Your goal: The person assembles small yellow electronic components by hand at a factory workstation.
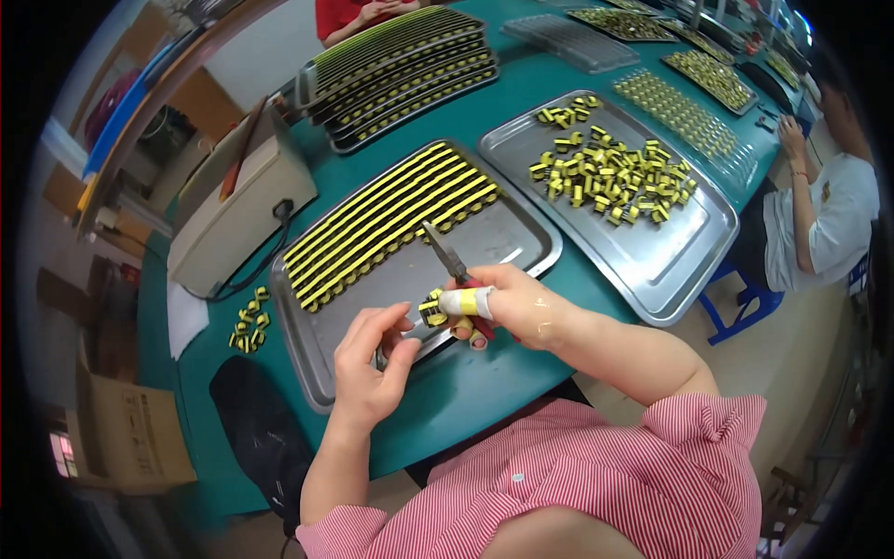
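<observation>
My right hand (503,303), its thumb and a finger wrapped in tape, closes round a pair of pliers (450,254) with red handles, jaws pointing away. A small yellow-and-black coil part (431,311) is at its taped fingertips, seemingly pinched there. To its left, my left hand (372,359) has curved fingers and thumb apart, with nothing visible held in it. Both hands are over the near edge of a metal tray (410,289). Tight slanting rows of yellow-and-black coil parts (386,224) fill the far part of that tray.
A second metal tray (652,270) on the right bears a loose heap of similar parts (615,177). Stacked full trays (400,84) stand behind. A beige machine (247,196) and loose parts (249,321) are at left. A co-worker (819,205) sits at right; another person (358,19) is across the table.
</observation>
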`<state>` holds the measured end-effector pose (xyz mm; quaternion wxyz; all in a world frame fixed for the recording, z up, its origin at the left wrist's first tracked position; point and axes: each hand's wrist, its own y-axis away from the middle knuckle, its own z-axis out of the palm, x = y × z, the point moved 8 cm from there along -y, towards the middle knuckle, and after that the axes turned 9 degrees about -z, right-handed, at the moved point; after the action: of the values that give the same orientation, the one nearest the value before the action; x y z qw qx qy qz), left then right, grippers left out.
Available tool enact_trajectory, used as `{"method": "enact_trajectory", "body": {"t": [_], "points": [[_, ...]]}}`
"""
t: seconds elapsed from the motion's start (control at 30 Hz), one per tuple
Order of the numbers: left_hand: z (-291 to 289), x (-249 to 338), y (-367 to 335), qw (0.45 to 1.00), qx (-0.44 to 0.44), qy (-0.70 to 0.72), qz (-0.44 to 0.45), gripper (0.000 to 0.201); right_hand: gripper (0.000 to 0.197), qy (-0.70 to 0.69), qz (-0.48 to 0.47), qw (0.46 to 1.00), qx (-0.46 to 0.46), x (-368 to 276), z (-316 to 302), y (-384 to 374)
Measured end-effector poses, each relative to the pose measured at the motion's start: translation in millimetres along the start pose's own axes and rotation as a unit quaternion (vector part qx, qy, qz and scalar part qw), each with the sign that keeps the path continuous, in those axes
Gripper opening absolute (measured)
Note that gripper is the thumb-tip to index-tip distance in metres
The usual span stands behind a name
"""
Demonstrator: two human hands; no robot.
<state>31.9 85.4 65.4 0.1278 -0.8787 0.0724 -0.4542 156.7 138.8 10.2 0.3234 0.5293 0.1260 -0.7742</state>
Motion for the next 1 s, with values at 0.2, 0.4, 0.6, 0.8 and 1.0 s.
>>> {"method": "enact_trajectory", "body": {"t": [0.2,0.4,0.6,0.8,1.0], "points": [[-15.4,-16.4,15.2,0.997,0.061,0.053,0.002,0.032,0.024,0.061,0.043,0.996,-0.058,10.1,33.3,-18.5],[-21.4,-28.0,17.0,0.992,0.081,0.091,-0.017,0.03,0.026,0.002,0.043,0.992,-0.117,23.8,39.9,-24.6],[-15.1,-35.1,16.2,0.99,0.063,0.125,-0.029,0.03,0.026,-0.069,0.044,0.99,-0.115,25.7,40.0,-18.5],[-8.2,-39.4,15.5,0.984,0.057,0.165,-0.021,0.032,0.026,-0.074,0.033,0.992,-0.101,26.7,35.1,-17.3],[-7.3,-39.6,15.3,0.984,0.057,0.167,-0.018,0.033,0.025,-0.027,0.013,0.995,-0.097,29.1,30.6,-20.1]]}}
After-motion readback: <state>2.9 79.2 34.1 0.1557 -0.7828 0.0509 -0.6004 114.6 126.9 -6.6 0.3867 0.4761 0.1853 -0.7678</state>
